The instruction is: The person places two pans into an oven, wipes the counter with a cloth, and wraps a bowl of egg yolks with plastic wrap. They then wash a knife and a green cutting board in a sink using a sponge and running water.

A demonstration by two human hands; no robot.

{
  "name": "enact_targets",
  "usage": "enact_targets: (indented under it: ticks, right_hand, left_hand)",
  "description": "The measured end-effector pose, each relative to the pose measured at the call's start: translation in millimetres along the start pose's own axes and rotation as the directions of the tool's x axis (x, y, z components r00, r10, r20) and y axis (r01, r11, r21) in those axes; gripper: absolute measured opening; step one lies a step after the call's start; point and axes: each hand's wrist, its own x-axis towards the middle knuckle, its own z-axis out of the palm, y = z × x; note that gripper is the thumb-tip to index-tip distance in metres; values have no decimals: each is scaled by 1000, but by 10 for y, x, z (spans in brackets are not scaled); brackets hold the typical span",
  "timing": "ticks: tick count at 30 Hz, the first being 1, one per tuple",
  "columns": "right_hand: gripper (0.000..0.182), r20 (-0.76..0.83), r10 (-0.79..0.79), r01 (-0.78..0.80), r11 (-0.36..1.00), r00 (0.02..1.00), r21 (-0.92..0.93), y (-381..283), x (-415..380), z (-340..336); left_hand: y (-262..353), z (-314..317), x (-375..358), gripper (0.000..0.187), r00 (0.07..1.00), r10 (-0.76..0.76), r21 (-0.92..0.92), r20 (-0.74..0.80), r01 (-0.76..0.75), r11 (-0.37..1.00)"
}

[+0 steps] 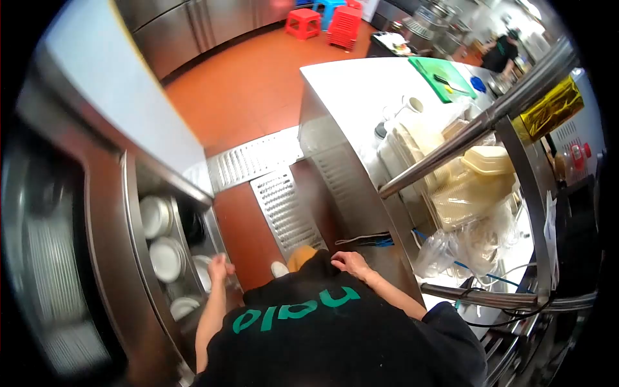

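My left hand (pixel 220 267) is over the edge of an open steel compartment, beside the stacked white plates (pixel 202 271); its fingers are curled, and what they hold, if anything, is too small to make out. Further left in the compartment stand more stacks of white plates (pixel 166 260). On the other side, my right hand (pixel 350 262) rests near the hem of my black shirt (pixel 303 322), its fingers bent inward and their tips partly hidden.
A steel counter (pixel 335 84) with a white top bears a green cutting board (pixel 440 77), a knife and plastic food containers (pixel 474 190). A steel rail (pixel 471 129) crosses at right. Metal floor grates (pixel 284 209) lie ahead. Red stools (pixel 303 24) and a person (pixel 500 53) are farther off.
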Motion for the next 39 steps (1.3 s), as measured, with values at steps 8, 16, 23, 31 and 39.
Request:
enact_targets:
  ticks: [8, 16, 23, 31, 39]
  right_hand:
    - [25, 169, 342, -324, 938, 924, -125, 353, 1102, -175]
    - [20, -798, -210, 15, 970, 565, -244, -457, 3866, -2043]
    - [50, -967, 102, -572, 819, 235, -53, 318, 5258, -3712]
    - [53, -970, 225, -721, 686, 89, 93, 954, 5635, -4572]
    - [51, -915, 401, -784, 584, 53, 210, 760, 5686, -4684]
  left_hand:
    - [2523, 1002, 1551, 24, 898, 306, -215, 316, -247, 945]
    - [1981, -455, 2374, 20, 962, -268, 143, 55, 257, 956]
    - [3211, -306, 3479, 17, 945, -305, 238, -120, 326, 915]
    - [5618, 706, 5781, 21, 993, -113, 517, -14, 104, 850]
    - [9316, 4482, 7678, 23, 582, 511, 346, 633, -803, 486]
